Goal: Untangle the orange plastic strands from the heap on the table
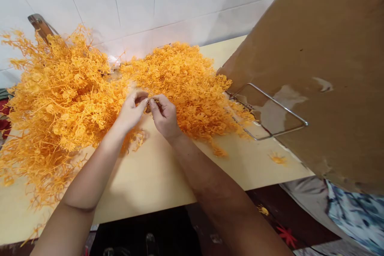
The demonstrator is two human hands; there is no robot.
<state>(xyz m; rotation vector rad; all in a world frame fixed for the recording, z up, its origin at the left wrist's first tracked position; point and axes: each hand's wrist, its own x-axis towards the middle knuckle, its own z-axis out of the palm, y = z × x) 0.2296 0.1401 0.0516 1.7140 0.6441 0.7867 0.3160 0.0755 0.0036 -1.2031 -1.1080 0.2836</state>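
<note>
My left hand [133, 108] and my right hand [164, 115] meet over the middle of the table, fingertips pinched close together. Between them is something small and brownish that I cannot make out. A large bushy heap of orange artificial foliage [72, 100] spreads to the left of my left hand. Behind and to the right of my right hand lies a second orange foliage pile [186, 80], its tips reaching a bent metal wire frame [277, 104].
A big brown cardboard sheet [318, 60] leans along the right side. White wall tiles [132, 0] stand behind the pale table [150, 184]. A wooden-handled tool [43, 28] pokes up at the back left. One loose orange sprig [277, 158] lies near the right edge; patterned cloth [354, 216] hangs beyond.
</note>
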